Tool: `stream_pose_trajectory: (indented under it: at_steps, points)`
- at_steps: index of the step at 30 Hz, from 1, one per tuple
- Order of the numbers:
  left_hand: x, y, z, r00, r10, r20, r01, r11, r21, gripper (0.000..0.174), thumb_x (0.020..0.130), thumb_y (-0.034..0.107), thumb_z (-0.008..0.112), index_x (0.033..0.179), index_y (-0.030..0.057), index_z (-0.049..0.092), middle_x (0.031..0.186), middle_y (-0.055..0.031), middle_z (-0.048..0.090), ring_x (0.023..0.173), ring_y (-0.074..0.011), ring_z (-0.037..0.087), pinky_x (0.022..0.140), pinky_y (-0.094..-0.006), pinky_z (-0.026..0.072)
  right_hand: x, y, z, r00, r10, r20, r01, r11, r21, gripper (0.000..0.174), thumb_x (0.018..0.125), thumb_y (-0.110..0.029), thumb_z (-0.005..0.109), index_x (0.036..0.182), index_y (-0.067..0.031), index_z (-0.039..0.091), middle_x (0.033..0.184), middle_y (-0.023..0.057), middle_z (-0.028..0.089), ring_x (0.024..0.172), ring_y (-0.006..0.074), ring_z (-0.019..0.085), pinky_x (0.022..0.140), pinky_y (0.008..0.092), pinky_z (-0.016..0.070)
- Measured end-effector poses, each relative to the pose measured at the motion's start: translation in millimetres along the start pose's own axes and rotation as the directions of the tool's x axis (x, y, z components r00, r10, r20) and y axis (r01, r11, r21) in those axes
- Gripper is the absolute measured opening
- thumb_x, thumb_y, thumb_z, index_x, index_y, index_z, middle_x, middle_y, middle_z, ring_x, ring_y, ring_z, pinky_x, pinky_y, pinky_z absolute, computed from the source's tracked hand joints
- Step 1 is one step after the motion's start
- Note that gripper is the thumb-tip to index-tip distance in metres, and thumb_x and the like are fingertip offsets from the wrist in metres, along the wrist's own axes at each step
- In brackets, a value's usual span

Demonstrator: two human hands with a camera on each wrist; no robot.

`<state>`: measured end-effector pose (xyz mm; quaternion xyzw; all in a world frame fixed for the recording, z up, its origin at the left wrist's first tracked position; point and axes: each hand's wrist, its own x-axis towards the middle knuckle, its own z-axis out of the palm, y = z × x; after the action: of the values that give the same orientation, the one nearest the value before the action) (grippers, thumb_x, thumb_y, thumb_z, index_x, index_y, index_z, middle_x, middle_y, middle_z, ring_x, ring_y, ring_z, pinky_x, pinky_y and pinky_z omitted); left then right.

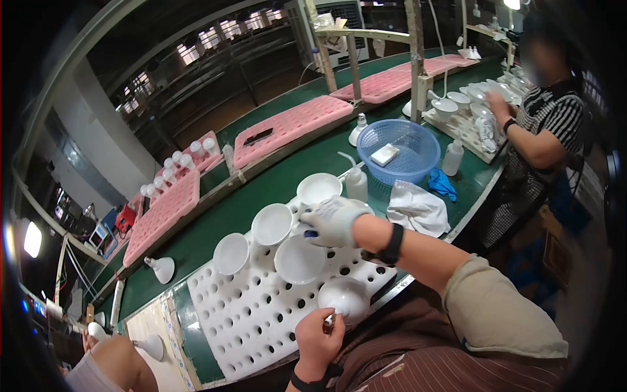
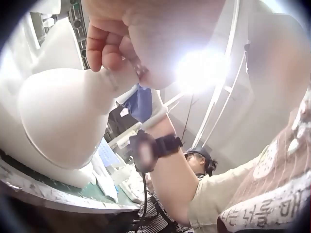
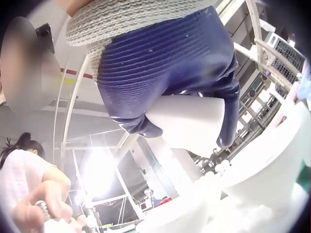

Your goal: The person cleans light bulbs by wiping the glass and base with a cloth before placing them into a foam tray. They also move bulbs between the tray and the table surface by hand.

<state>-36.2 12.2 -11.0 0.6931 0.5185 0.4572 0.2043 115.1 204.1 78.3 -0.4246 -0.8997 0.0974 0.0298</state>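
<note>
My bare left hand (image 1: 317, 340) grips a white flared lamp bulb (image 1: 344, 298) by its metal base, low over the front of the perforated white board (image 1: 251, 317). In the left wrist view the fingers curl round the narrow end of this bulb (image 2: 63, 114). My right hand (image 1: 332, 221) wears a pale knit glove with a blue coated palm. Farther back, it is over several white bulbs standing face up, among them one bulb (image 1: 300, 259) just below it. In the right wrist view its thumb and fingers pinch a smooth white tapered piece (image 3: 187, 121), whose kind I cannot tell.
Behind the board stand a squeeze bottle (image 1: 356, 184) and a blue basket (image 1: 398, 147) with a white block inside. A white cloth (image 1: 418, 208) and a blue glove (image 1: 442, 184) lie to the right. Pink perforated trays (image 1: 294, 129) line the back. Another person (image 1: 542, 124) works at right.
</note>
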Motion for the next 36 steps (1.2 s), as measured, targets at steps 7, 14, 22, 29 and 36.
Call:
stream_pose_trajectory:
  at_steps: [7, 14, 22, 29, 36]
  points:
    - [-1.1, -9.8, -2.6, 0.999, -0.024, -0.043, 0.024, 1.0, -0.012, 0.015, 0.077, 0.007, 0.074, 0.086, 0.0025, 0.063, 0.066, -0.0087, 0.061, 0.049, -0.0178, 0.057, 0.047, -0.0288, 0.0458, 37.4, -0.9, 21.1, 0.991, 0.127, 0.033, -0.122, 0.986, -0.117, 0.045, 0.09, -0.043, 0.056, 0.114, -0.0069, 0.065, 0.112, 0.0149, 0.066, 0.103, 0.0291, 0.065, 0.088, 0.0418, 0.049]
    - [-0.5, -22.0, -7.3, 0.99, -0.136, -0.037, 0.132, 0.987, -0.09, 0.011, 0.081, 0.006, 0.069, 0.09, 0.0023, 0.063, 0.073, -0.0043, 0.061, 0.053, -0.009, 0.051, 0.049, -0.0232, 0.0413, -91.9, 94.0, 18.2, 0.764, 0.377, -0.523, -0.332, 0.925, 0.183, 0.047, 0.09, -0.043, 0.057, 0.125, -0.012, 0.058, 0.121, 0.0133, 0.061, 0.116, 0.0344, 0.054, 0.098, 0.0489, 0.0401]
    - [18.1, -22.8, 36.1, 0.983, -0.182, -0.028, 0.165, 0.937, -0.308, 0.012, 0.089, 0.001, 0.063, 0.099, 0.0008, 0.057, 0.076, -0.0037, 0.06, 0.057, -0.0066, 0.058, 0.051, -0.0203, 0.0477, -153.5, 156.5, 119.2, 0.711, 0.676, -0.192, -0.659, 0.736, 0.155, 0.055, 0.081, -0.028, 0.07, 0.132, -0.0146, 0.056, 0.124, 0.0149, 0.059, 0.115, 0.036, 0.054, 0.1, 0.0417, 0.0435]
    - [34.6, 3.2, 53.5, 0.987, -0.156, -0.044, 0.142, 0.962, -0.234, 0.013, 0.08, 0.002, 0.072, 0.089, 0.0013, 0.063, 0.066, -0.0013, 0.057, 0.054, -0.0053, 0.048, 0.05, -0.0214, 0.0406, -172.9, 49.3, 55.2, 0.912, 0.24, -0.332, -0.075, 0.894, 0.441, 0.048, 0.07, -0.032, 0.078, 0.113, -0.0127, 0.067, 0.121, 0.0158, 0.058, 0.118, 0.0376, 0.05, 0.1, 0.0475, 0.0394]
    - [25.2, -19.1, 46.9, 0.976, -0.218, 0.009, 0.205, 0.9, -0.385, 0.01, 0.082, 0.004, 0.071, 0.086, 0.003, 0.062, 0.072, 0.0021, 0.056, 0.059, -0.004, 0.044, 0.053, -0.0203, 0.0361, -120.8, 20.7, 130.4, 0.877, 0.441, -0.189, -0.068, 0.504, 0.861, 0.034, 0.088, -0.017, 0.061, 0.119, -0.0057, 0.061, 0.107, 0.0154, 0.066, 0.089, 0.0302, 0.066, 0.081, 0.034, 0.0515]
